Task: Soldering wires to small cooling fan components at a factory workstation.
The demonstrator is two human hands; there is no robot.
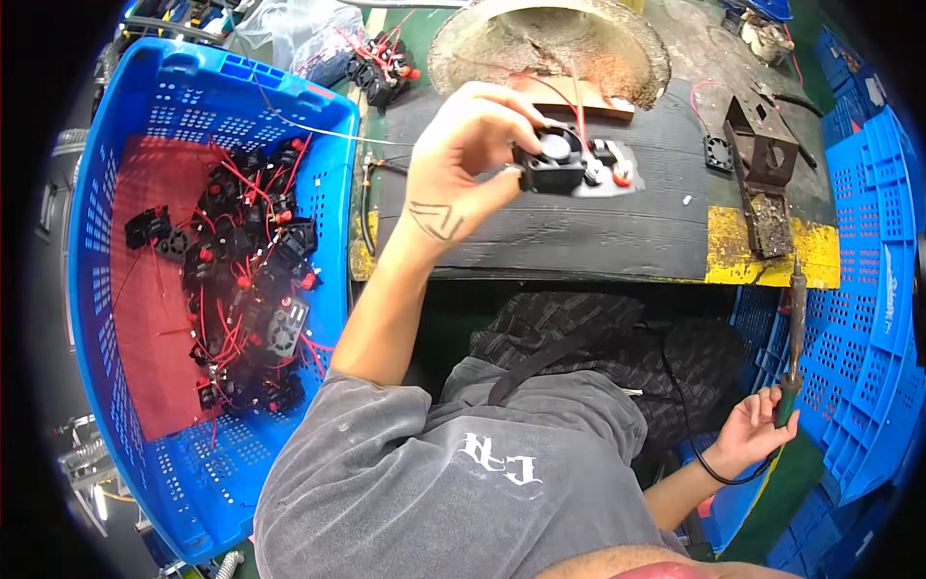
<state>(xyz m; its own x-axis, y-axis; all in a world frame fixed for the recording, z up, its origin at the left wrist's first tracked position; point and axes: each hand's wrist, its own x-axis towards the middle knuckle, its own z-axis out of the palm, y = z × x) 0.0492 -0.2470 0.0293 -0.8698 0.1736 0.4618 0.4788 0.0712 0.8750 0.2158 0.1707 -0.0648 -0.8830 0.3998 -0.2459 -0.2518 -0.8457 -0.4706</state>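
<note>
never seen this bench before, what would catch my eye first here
First, the left hand raised mid-frame over the dark bench top, fingers pinching a small black fan trailing red wires. Next, the big blue crate on the left, holding a heap of similar black fans on a red liner. At lower right, the right hand holds a soldering iron pointing upward.

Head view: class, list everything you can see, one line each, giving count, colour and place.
Small fan: one, black, red wires, held over the bench.
Crate: one, blue, at left, holding many black fans with red wires.
Bench mat: one, black, centre.
Metal bracket: one, rusty brown, bench right.
Stacked crates: several, blue, at right.
Soldering iron: one, dark, lower right.
Left hand: fingers pinching the small fan.
Right hand: gripping the soldering iron, tip pointing up.
</note>
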